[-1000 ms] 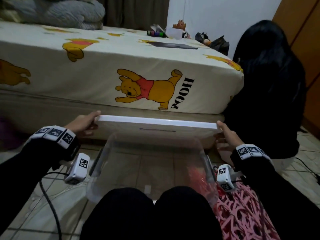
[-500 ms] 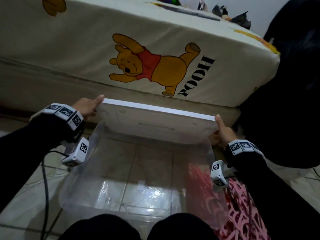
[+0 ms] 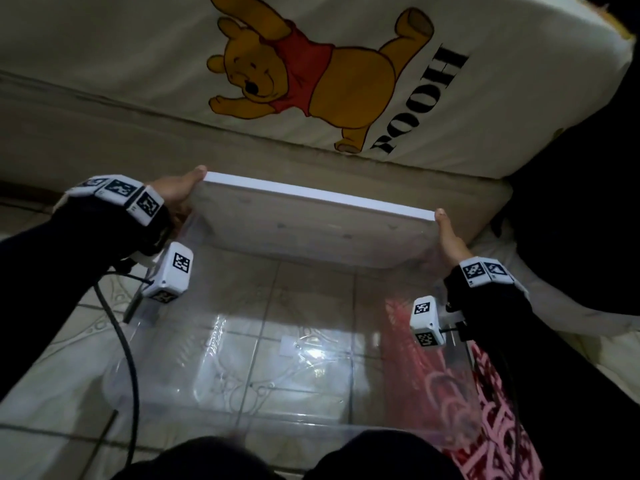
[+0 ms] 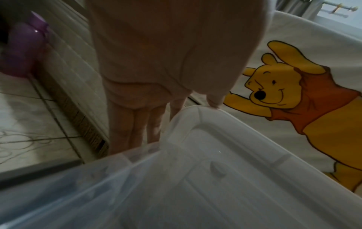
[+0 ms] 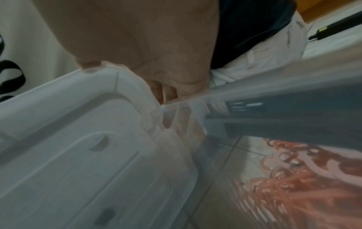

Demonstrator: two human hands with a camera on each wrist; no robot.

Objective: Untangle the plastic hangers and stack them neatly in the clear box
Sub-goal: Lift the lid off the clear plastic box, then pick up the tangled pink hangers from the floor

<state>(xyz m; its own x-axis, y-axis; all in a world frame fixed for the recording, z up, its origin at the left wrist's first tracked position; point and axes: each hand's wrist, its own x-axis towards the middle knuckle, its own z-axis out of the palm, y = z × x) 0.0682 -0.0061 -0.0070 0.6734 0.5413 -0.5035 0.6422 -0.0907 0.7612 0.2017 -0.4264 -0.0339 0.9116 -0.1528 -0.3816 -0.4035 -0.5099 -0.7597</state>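
White plastic lid point(image 3: 311, 230) stands tilted over the far rim of the clear box point(image 3: 242, 358) on the floor in the head view, left hand point(image 3: 176, 195) at 10 o'clock and right hand point(image 3: 450, 240) at 2 o'clock gripping its ends. Pink hangers point(image 3: 491, 431) lie heaped at 4 o'clock outside the box. Left wrist view alone shows a purple object point(image 4: 21, 51) by the bed point(image 4: 293, 38). Right wrist view shows fingers point(image 5: 170, 91) curled behind the lid's corner.
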